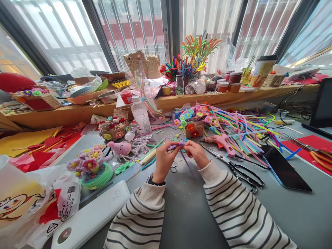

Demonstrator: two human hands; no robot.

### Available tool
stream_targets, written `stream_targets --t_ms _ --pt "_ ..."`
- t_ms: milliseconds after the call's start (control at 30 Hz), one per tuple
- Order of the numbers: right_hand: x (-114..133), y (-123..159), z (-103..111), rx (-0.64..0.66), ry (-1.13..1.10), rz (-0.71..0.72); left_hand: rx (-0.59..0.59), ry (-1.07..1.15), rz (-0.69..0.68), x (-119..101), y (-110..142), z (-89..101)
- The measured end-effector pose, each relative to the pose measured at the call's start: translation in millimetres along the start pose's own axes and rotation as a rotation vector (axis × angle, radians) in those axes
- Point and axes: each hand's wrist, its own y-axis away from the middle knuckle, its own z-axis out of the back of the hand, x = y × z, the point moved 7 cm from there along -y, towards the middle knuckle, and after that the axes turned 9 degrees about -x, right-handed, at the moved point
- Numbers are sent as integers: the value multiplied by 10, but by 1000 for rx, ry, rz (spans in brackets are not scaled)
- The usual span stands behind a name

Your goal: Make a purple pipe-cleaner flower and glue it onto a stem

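Note:
Both hands meet over the middle of the grey table, pinching a purple pipe cleaner whose loose end hangs down between them. My left hand is closed on its bundled lilac part, the fingertips partly hiding it. From the other side, the fingers of my right hand press on the same piece. Just below lie small metal rings. To the right of my right hand are large black-handled scissors and a pink glue gun. A basket of pipe-cleaner flowers stands behind the hands.
Loose pipe cleaners spread at the back right, near a black phone. At left are a potted flower piece, a white power bank and a plastic bag. A clear bottle stands before the crowded ledge.

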Motion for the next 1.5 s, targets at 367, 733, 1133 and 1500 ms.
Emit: stream_targets --t_ms 367,733,1133,1500 --pt "-49 -13 -23 66 -233 -121 14 254 439 254 14 -35" --pt "-109 -85 25 41 -154 39 70 559 592 306 68 -143" --pt "-183 -18 -83 82 -309 -175 95 591 645 328 81 -156" --pt "-85 -3 -15 -49 -254 -136 92 531 667 321 80 -122"
